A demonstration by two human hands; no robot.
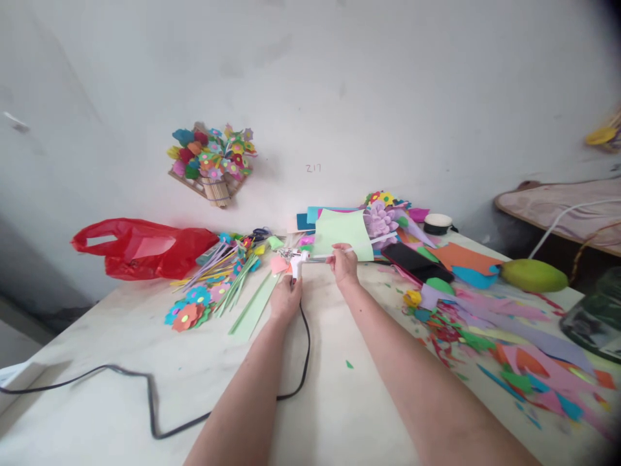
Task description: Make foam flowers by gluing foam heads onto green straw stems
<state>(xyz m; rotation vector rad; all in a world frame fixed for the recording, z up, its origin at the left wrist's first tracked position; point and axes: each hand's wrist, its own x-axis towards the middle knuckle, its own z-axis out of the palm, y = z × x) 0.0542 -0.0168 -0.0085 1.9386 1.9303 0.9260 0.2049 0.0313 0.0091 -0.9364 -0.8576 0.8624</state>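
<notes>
White glue gun [297, 263] rises from the clasping left hand [285, 299].
Right hand [344, 264] pinches a thin stick [317, 261] running leftward to the gun.

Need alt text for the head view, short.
A person's left hand grips a white glue gun while the right hand pinches a thin pale strip next to it, above a table strewn with paper flowers, colorful scraps and a red plastic bag.

White glue gun [298, 262] was held upright, handle down, above the middle of the table [334, 401], its black cord [309, 343] trailing in a loop; thin, pale stick [319, 261] lay roughly level at its right side, contact between them unresolved.
</notes>
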